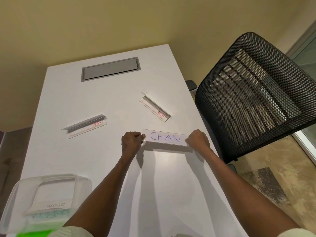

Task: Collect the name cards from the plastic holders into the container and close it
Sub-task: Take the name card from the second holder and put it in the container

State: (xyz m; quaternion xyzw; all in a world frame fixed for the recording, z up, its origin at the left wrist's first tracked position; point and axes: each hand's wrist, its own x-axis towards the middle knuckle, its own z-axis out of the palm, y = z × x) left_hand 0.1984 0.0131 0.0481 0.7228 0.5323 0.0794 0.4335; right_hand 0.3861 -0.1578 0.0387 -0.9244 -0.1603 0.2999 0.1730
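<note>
A clear plastic holder with a white name card reading "CHAN" (165, 138) stands on the white table (95, 158), right of centre. My left hand (131, 141) grips its left end and my right hand (198, 139) grips its right end. Two empty clear holders lie flat farther back, one at the left (85, 127) and one at the right (155, 107). A translucent plastic container (46, 200) sits at the near left corner, with name cards lying inside it. A green object shows under its near edge, which is cut off by the frame.
A black mesh office chair (256, 94) stands close to the table's right edge. A grey cable hatch (109, 68) is set into the far part of the table. A beige wall rises behind the table, and patterned floor shows at the right.
</note>
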